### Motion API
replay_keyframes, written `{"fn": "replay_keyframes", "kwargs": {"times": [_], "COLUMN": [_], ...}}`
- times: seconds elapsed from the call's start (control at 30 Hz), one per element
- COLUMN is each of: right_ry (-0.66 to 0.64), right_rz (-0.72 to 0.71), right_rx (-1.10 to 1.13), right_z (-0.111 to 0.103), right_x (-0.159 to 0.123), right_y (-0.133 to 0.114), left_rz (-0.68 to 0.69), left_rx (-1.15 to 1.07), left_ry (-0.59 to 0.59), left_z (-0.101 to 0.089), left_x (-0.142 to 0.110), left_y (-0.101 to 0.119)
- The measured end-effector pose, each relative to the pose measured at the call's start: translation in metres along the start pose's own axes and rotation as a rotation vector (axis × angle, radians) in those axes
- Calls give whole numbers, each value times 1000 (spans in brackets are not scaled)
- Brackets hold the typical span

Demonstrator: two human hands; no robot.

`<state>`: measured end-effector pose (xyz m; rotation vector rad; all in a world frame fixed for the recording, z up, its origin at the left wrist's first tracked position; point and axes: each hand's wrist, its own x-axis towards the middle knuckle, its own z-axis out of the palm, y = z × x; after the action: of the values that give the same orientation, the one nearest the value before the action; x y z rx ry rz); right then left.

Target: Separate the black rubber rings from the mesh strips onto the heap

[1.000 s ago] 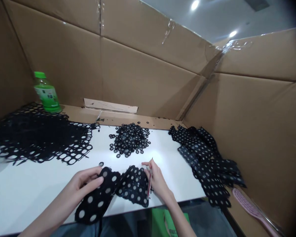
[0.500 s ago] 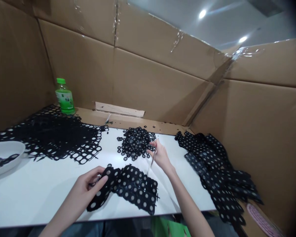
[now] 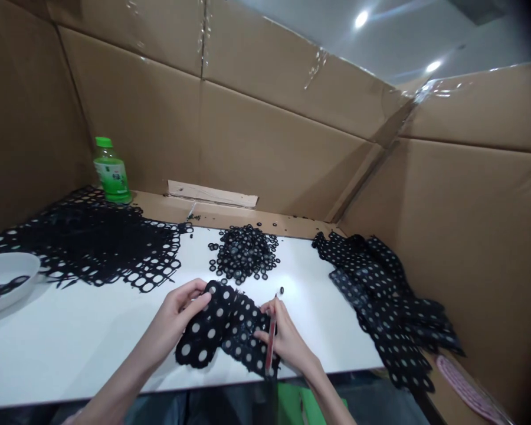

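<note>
My left hand [image 3: 177, 316] grips the upper left end of a black polka-dot lace strip [image 3: 207, 348], which lies bunched on the white table [image 3: 71, 336]. My right hand [image 3: 285, 336] pinches the strip's right part and also holds a slim red-handled tool [image 3: 271, 342], its tip pointing down. A heap of small black lace rings [image 3: 243, 254] sits just beyond my hands. One loose ring [image 3: 281, 290] lies near my right fingers.
A black lattice of cut lace [image 3: 101, 248] spreads at left, behind a white bowl [image 3: 4, 280]. A heap of dotted lace [image 3: 380, 307] lies at right. A green-capped bottle [image 3: 110, 171] stands at the back. Cardboard walls [image 3: 269, 136] surround the table.
My right hand has come back from the ring heap to the strip and now pinches it. My left hand has moved up and to the right, and the strip is more bunched.
</note>
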<state>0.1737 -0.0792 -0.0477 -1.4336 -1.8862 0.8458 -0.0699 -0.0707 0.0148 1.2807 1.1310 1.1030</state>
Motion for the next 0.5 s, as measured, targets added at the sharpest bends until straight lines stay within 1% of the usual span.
{"fn": "replay_keyframes", "kwargs": {"times": [0.1,0.2,0.27,0.33,0.37,0.4,0.43,0.47,0.5], "right_ry": [23,30,-16,-124,-164,-190,-189,-164,-96], "right_rz": [-47,-80,-80,-75,-62,-48,-42,-47,-68], "right_rx": [69,121,111,72,46,6,-41,-80,-96], "right_z": [-14,-46,-72,-93,-100,-104,-105,-102,-96], "right_x": [-2,-7,-7,0,5,12,19,28,36], "right_y": [5,13,21,28,29,29,26,20,12], "left_rz": [-93,-162,-142,-116,-109,-106,-103,-93,-75], "left_rx": [-129,-168,-93,29,94,150,196,233,264], "left_ry": [74,136,111,63,45,35,35,36,33], "left_z": [4,2,0,1,2,3,5,6,7], "left_x": [-5,-7,-7,-4,-2,0,2,4,6], "left_y": [-2,-10,-22,-38,-47,-55,-63,-68,-72]}}
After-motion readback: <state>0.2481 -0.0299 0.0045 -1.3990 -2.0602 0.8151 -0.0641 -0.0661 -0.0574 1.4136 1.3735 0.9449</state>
